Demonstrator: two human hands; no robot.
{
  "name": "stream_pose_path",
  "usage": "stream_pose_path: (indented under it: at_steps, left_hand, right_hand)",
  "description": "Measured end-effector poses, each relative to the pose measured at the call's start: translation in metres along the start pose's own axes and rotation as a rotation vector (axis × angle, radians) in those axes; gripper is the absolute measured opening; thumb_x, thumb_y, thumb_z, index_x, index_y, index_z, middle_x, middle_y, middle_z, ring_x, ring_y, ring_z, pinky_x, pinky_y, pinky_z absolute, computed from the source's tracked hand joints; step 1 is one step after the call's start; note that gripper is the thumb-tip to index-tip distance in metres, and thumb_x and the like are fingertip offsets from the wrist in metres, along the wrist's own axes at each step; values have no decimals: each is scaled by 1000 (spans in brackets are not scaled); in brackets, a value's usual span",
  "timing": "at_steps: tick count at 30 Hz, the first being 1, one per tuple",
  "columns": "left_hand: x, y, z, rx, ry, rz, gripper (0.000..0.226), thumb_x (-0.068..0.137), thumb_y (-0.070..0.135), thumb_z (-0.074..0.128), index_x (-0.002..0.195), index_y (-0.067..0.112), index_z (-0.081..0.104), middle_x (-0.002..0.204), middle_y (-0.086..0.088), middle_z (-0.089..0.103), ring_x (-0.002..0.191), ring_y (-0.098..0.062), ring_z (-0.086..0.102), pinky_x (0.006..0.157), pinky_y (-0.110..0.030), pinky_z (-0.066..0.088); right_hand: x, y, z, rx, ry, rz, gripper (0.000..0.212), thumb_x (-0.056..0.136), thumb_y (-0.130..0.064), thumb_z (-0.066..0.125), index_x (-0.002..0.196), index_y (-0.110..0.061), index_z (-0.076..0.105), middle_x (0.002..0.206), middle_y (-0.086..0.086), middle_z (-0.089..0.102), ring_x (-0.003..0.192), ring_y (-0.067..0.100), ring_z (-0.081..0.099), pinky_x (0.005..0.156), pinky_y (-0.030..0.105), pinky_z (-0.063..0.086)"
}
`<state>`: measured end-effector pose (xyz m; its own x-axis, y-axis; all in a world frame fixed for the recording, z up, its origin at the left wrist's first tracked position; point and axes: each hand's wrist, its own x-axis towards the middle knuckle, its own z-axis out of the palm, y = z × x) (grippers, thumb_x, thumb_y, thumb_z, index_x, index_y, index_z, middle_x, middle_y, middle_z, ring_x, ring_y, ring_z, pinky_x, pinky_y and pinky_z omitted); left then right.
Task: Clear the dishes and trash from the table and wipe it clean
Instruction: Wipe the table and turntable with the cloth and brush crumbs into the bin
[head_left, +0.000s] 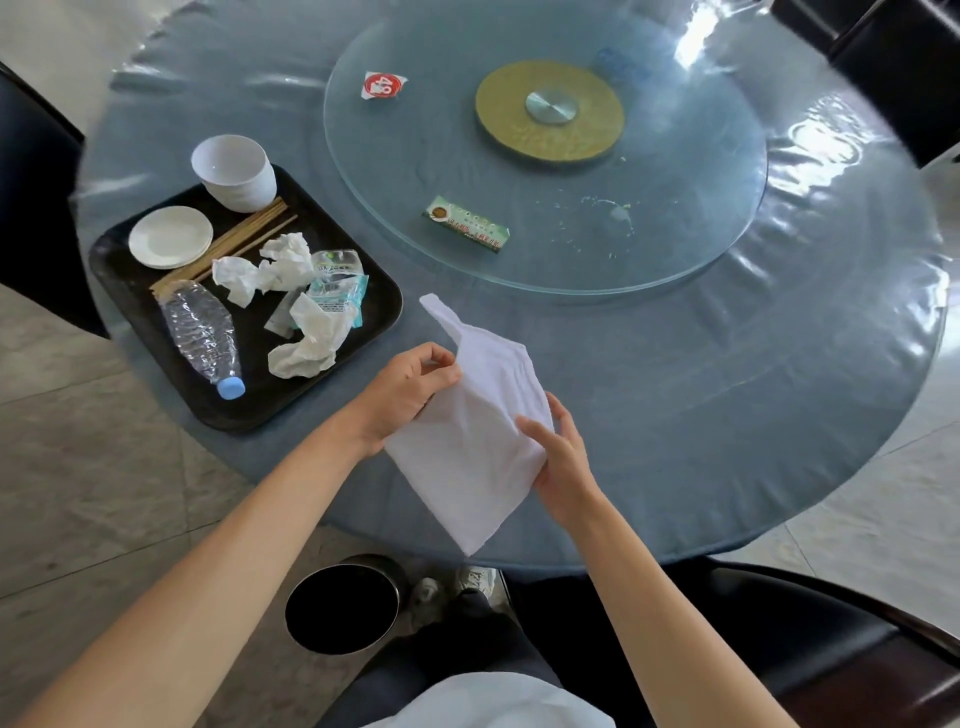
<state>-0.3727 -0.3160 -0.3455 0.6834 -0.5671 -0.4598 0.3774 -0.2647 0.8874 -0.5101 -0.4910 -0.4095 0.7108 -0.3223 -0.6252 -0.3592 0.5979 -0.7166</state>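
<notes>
Both hands hold a white folded cloth (470, 441) above the near edge of the round blue plastic-covered worktop (727, 415): the left hand (410, 392) pinches its upper edge, the right hand (563, 462) curls round its lower right side. Its long axis runs diagonally, one corner pointing toward the round glass turntable (727, 218). Scattered crumbs (613, 213) and a green-and-white paper packet (465, 223) lie on that turntable, beyond the cloth and nearer the right hand. Left of the turntable, a black rectangular tray (374, 291) carries white dishes, wooden chopsticks, crumpled tissues and a clear plastic bottle (202, 338). Wiping appears next.
</notes>
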Motion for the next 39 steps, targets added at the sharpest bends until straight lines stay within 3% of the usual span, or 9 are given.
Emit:
stream_pose_path:
  at_steps: [4, 9, 12, 17, 21, 25, 30, 35, 39]
  left_hand:
    - [-7, 5, -13, -58, 101, 33, 5, 99, 20, 63, 95, 17, 62, 85, 2, 66, 77, -15, 61, 71, -32, 50]
    - [-15, 8, -14, 41, 317, 173, 3, 96, 18, 68, 95, 17, 65, 91, -6, 72, 82, -15, 66, 73, -35, 58]
    - [-19, 9, -20, 110, 394, 185, 5, 93, 18, 72, 90, 20, 68, 94, -9, 74, 85, -18, 66, 81, -46, 59]
    - [-29, 11, -29, 206, 369, 192, 17, 93, 21, 73, 104, 11, 65, 98, -8, 76, 98, -27, 71, 87, -52, 60]
    - [-33, 24, -35, 367, 214, 240, 49, 81, 15, 84, 123, 18, 57, 102, -2, 74, 98, -14, 70, 88, -29, 57]
    - [-26, 39, -30, 727, 129, 362, 45, 78, 5, 83, 119, 18, 71, 103, 0, 67, 90, -18, 64, 90, -35, 57]
    - [-12, 57, -31, 584, 186, 355, 16, 81, 23, 85, 90, 33, 77, 113, -4, 58, 102, -17, 61, 87, -34, 52]
    - [-14, 76, -27, 293, -63, 333, 15, 97, 35, 67, 101, 22, 62, 107, -5, 72, 89, -16, 63, 88, -31, 47]
    - [-9, 73, -10, 141, -90, 190, 17, 101, 41, 56, 116, 35, 53, 97, 4, 72, 98, -19, 68, 97, -46, 50]
  right_hand:
    - [-19, -26, 4, 10, -6, -199, 75, 83, -3, 80, 141, -44, 54, 118, 10, 74, 93, 25, 72, 76, 36, 58]
    - [-33, -54, 24, -311, 170, -430, 25, 82, -14, 82, 98, -33, 79, 91, 0, 76, 81, 14, 66, 70, 27, 54]
    - [-37, -57, 29, -390, 220, -356, 19, 84, -15, 83, 97, -26, 77, 81, -3, 77, 77, 15, 68, 66, 22, 55]
    - [-45, -63, 22, -497, 116, -335, 47, 81, -18, 88, 124, -22, 70, 104, 0, 78, 91, 14, 73, 82, 27, 58]
    - [-46, -78, 20, -943, 102, -339, 84, 72, -26, 95, 146, -24, 55, 133, -1, 63, 122, 19, 60, 105, 31, 47]
    - [-45, -95, 24, -1304, 178, -470, 47, 79, -27, 86, 123, -24, 71, 110, 4, 58, 112, 28, 58, 83, 25, 35]
    - [-39, -120, 11, -1087, 113, -556, 22, 77, -23, 89, 79, -32, 69, 109, 0, 57, 112, 17, 50, 91, 28, 39]
    - [-53, -143, 3, -550, -187, -452, 10, 97, -18, 72, 101, -12, 65, 90, -3, 67, 86, 13, 63, 79, 32, 48]
    - [-44, -136, 7, -520, -44, -453, 9, 104, -28, 63, 110, -22, 64, 85, -11, 69, 77, 8, 65, 65, 24, 52]
